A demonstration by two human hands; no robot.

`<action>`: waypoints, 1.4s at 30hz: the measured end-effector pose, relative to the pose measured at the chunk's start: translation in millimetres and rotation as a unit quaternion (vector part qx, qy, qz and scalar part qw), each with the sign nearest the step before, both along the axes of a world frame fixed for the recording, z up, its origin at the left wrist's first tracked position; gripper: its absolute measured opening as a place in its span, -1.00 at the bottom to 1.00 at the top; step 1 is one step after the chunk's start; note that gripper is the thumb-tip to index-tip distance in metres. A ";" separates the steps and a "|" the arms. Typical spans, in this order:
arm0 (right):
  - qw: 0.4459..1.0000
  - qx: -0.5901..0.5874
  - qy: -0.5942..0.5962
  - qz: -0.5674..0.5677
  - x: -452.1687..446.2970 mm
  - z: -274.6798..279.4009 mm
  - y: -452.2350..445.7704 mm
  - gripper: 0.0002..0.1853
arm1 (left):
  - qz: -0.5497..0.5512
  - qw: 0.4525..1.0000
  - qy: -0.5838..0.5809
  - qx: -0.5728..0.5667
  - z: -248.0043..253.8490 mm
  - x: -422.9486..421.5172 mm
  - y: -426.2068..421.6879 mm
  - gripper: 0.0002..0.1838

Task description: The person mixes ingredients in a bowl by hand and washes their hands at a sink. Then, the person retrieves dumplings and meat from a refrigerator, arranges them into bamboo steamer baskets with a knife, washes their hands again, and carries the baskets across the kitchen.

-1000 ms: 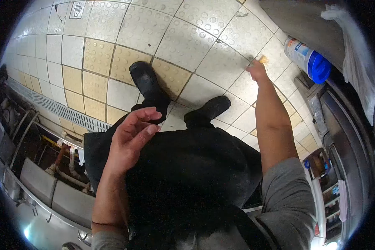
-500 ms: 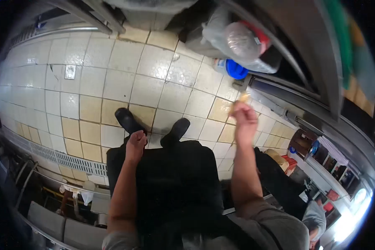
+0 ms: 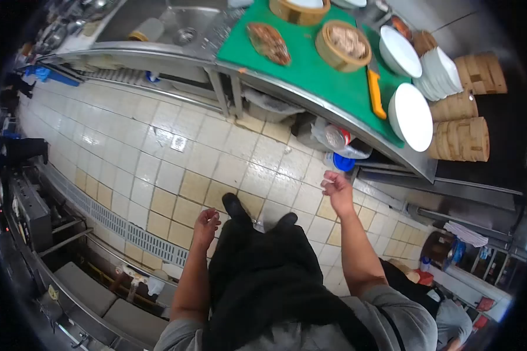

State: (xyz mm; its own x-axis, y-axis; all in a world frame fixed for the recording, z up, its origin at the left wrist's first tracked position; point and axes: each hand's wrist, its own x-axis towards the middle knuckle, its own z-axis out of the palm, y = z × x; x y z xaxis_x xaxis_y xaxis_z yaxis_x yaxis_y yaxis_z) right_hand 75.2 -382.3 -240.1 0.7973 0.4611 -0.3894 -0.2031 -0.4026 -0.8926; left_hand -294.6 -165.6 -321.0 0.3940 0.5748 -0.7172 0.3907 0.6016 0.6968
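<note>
My left hand (image 3: pixel 206 225) hangs over the tiled floor in front of my legs, its fingers loosely curled and apart, with nothing in them. My right hand (image 3: pixel 337 187) is held out below the counter, fingers apart and empty. Closest to it is a tub with a blue lid (image 3: pixel 344 162), beside a bag-lined bin with plastic (image 3: pixel 337 136) in it. Above, on a green cutting board (image 3: pixel 310 76), lie a browned piece of meat (image 3: pixel 268 43) and a knife with an orange handle (image 3: pixel 376 93). A bamboo steamer (image 3: pixel 344 45) there holds chopped pieces.
White bowls (image 3: pixel 411 117) and stacked bamboo steamers (image 3: pixel 459 139) stand at the counter's right. A sink (image 3: pixel 187 23) is at upper left. A floor drain grate (image 3: pixel 129 231) runs along the left. A person (image 3: pixel 451 322) is at lower right; another stands far left.
The small yellowish piece in my right hand is gone from it, and those fingers have opened. My view has tilted up, bringing the counter into sight. My left hand's fingers have loosened.
</note>
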 end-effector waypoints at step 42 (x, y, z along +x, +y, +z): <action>0.938 0.064 -0.319 0.117 185.7 272.7 388.1 -0.47 | -0.254 0.848 -0.308 0.348 290.7 493.6 340.7 -0.46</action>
